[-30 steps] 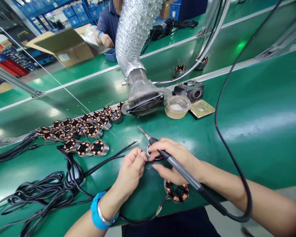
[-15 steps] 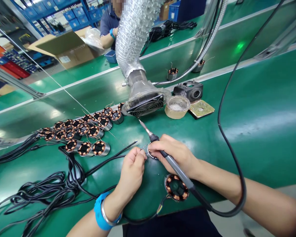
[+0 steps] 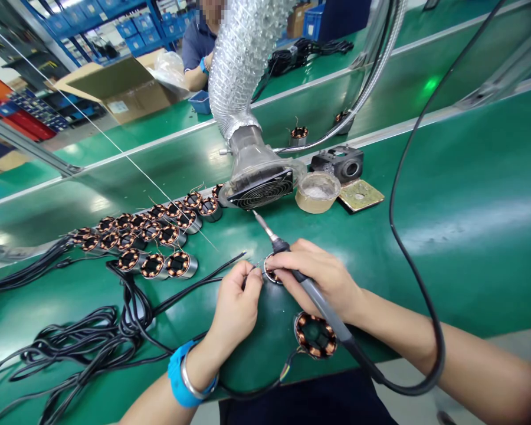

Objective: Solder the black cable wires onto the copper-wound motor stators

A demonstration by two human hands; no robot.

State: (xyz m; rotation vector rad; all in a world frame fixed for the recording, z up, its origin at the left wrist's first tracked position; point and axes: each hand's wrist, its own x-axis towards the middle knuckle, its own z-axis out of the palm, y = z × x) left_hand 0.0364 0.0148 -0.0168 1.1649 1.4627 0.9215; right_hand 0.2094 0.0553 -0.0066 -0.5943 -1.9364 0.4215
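My right hand (image 3: 318,277) is closed around a soldering iron (image 3: 321,301), whose tip points up and away toward the fume fan. Its fingers also rest at a motor stator (image 3: 272,270), which they partly cover. Close by on the left, my left hand (image 3: 241,298) pinches thin wire ends beside that stator; exactly which wires they are is hard to make out. Nearer to me lies another copper-wound stator (image 3: 315,335), joined to a black cable (image 3: 252,394) by thin coloured leads.
Several stators (image 3: 153,265) stand in rows at left, near coiled black cables (image 3: 128,319). Ahead hangs a fume fan (image 3: 263,190) on a silver duct (image 3: 243,65). Beside it are a round tub (image 3: 317,192), an iron stand (image 3: 338,164) and a sponge plate (image 3: 361,195). A co-worker (image 3: 197,50) is across.
The soldering iron has shifted slightly right with my right hand. My left fingers have moved a little at the wire ends, the thumb now lower against the finger.
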